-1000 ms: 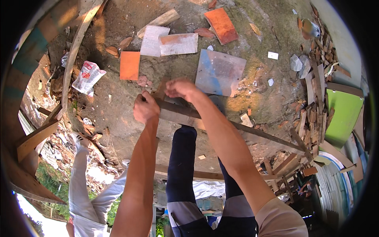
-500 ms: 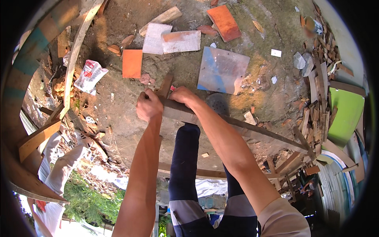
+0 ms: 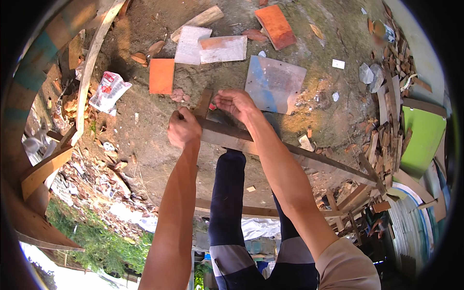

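Observation:
A long wooden beam [image 3: 309, 158] runs from the middle of the view toward the lower right, above my knee. My left hand [image 3: 184, 128] is closed around its left end, knuckles up. Just past that end, a shorter piece of wood [image 3: 203, 102] points away from me. My right hand [image 3: 236, 103] hovers beyond the beam, fingers loosely curled and apart, with nothing visible in them. A small red bit [image 3: 212, 106] shows close to its fingertips; I cannot make out what it is. My right forearm crosses over the beam and hides part of it.
Orange tiles [image 3: 161, 76], pale tiles [image 3: 223, 50] and a blue-grey square slab [image 3: 275, 84] lie on the dirt ahead. A crumpled plastic bag [image 3: 110, 93] and curved wooden strips [image 3: 92, 63] are at left. Scrap wood [image 3: 382, 145] and a green panel [image 3: 423, 137] line the right.
My right hand has come off the beam and moved away and slightly right, its fingers loosening. The left hand stays put. A person in white trousers at left has gone from view.

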`<state>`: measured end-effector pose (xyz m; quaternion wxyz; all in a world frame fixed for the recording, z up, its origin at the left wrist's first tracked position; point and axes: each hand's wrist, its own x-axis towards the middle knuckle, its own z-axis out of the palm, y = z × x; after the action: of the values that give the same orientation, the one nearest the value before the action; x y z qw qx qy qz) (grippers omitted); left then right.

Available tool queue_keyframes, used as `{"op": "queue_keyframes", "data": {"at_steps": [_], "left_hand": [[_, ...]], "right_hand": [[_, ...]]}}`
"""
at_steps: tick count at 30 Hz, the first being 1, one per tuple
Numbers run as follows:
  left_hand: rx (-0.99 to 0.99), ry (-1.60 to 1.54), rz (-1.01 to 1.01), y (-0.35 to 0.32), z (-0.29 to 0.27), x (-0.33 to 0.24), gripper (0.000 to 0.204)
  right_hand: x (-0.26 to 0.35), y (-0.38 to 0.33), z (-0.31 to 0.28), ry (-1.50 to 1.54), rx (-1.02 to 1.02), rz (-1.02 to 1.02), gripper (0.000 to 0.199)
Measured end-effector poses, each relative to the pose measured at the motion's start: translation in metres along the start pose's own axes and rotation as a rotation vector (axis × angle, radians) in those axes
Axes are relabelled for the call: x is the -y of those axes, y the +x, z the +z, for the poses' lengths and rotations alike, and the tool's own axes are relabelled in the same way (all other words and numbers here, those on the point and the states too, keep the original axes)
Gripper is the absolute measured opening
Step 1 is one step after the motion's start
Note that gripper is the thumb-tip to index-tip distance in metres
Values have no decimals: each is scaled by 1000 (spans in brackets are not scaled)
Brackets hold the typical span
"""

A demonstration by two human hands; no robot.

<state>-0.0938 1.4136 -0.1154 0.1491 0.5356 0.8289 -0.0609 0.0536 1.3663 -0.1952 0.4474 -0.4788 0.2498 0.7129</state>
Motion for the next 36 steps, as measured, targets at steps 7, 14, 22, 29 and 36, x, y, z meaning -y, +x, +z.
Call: {"op": "queue_keyframes", "data": {"at_steps": [7, 14, 22, 29, 36], "left_hand": [[7, 17, 19, 1, 4, 2, 50], [-7, 13, 27, 2, 3, 2, 49], [13, -5, 5, 1, 1, 1, 48], [10, -18, 7, 2, 3, 2, 47], [27, -8, -16, 3, 2, 4, 47]], "right_hand": [[-13, 6, 5, -716, -70, 88, 10], [-36, 0, 21, -942, -93, 44, 17], [-2, 4, 29, -558, -51, 158, 13], [53, 17, 47, -744, -88, -50, 11], [-44, 6, 28, -1257, -116, -51, 13]]}}
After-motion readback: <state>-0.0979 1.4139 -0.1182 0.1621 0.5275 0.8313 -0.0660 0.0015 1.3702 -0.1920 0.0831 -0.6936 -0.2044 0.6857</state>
